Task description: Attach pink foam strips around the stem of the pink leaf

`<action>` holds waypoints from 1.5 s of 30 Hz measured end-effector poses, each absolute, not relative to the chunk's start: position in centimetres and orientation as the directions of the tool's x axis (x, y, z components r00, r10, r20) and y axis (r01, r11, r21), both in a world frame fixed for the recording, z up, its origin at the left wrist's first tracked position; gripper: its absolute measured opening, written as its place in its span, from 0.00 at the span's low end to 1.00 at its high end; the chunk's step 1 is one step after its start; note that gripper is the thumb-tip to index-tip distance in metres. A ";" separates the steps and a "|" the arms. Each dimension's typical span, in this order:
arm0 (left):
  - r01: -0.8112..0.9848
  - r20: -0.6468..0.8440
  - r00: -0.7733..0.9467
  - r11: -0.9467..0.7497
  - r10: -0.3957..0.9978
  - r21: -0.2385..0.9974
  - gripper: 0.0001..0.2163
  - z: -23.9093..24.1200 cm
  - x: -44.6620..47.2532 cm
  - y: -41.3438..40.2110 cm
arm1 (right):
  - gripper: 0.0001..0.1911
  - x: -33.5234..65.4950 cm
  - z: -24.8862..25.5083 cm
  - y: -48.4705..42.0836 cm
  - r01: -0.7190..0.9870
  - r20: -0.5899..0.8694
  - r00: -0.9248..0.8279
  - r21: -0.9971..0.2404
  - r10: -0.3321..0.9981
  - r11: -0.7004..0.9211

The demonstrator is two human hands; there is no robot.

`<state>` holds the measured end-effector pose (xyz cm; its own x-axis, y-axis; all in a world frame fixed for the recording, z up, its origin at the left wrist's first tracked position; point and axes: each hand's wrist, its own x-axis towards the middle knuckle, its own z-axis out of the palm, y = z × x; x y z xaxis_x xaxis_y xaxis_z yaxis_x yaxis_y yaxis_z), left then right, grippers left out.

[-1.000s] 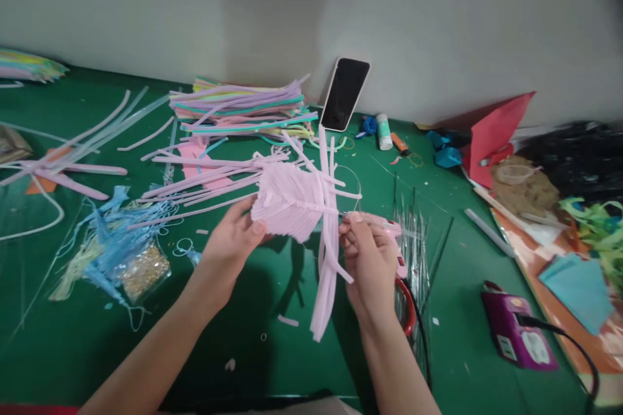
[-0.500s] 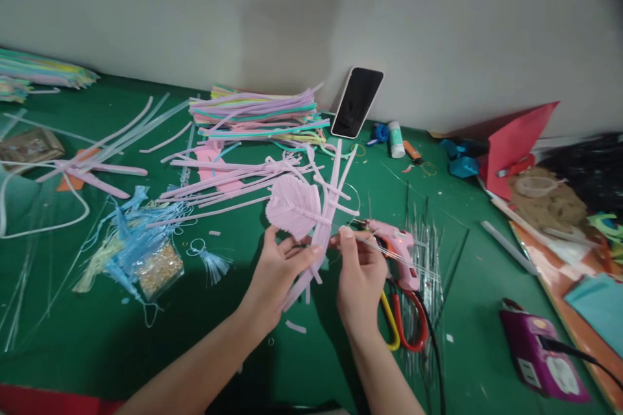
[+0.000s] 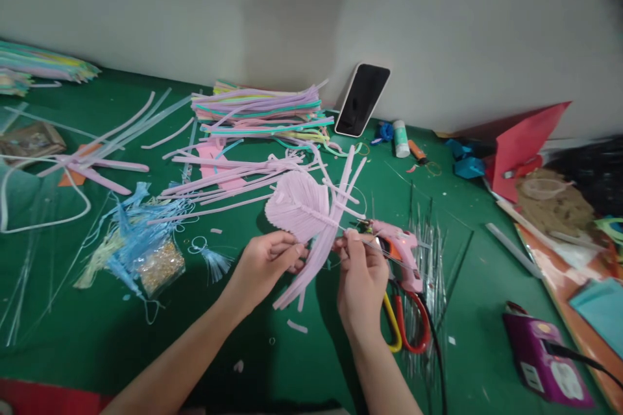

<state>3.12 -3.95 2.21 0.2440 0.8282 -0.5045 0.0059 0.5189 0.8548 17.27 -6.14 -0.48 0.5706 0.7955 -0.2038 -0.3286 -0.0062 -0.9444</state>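
Note:
A lilac leaf shape made of pipe cleaners [image 3: 296,204] hangs over the table between my hands, its midrib slanting down to the right. Loose lilac pipe cleaners [image 3: 324,240] cross its stem end. My right hand [image 3: 361,262] is closed in a pinch on the thin wire stem [image 3: 344,229] running out of the leaf. At the leaf's lower edge, my left hand [image 3: 272,262] has its thumb and fingers curled together; what lies between them is hidden. A pink glue gun [image 3: 402,249] lies just past my right hand, beside scissors with red and yellow handles [image 3: 413,331].
Pipe cleaner bundles [image 3: 263,107] and a leaning phone [image 3: 363,98] line the wall. Blue tassels [image 3: 141,227] and a bag of gold beads [image 3: 160,266] lie left. Thin wires [image 3: 423,311] and a purple power box [image 3: 542,356] with a cord are right.
My left hand has shifted left and down, its thumb coming off the crossing pipe cleaners. These now fan out more loosely over the stem. My right hand keeps its pinch on the wire.

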 end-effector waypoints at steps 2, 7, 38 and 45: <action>-0.008 -0.525 0.284 0.550 0.802 0.835 0.10 2.3 2.9 -4.0 | 0.11 17.2 -0.4 -6.1 -0.397 -0.248 0.559 -0.918 0.792 -0.007; -0.111 -0.508 0.342 0.571 0.791 0.813 0.10 2.1 2.6 -4.3 | 0.12 17.2 -0.4 -6.0 -0.498 -0.327 0.504 -0.866 0.799 -0.040; -0.192 -0.524 0.346 0.605 0.778 0.772 0.11 2.6 -1.2 -0.7 | 0.15 24.6 1.6 -7.7 -0.011 -0.291 0.250 -0.955 0.924 -0.297; -0.178 -0.503 0.454 0.628 0.736 0.758 0.18 1.9 -1.2 -1.2 | 0.18 20.3 1.6 -5.6 -0.071 -0.452 -0.171 -0.881 0.876 -0.468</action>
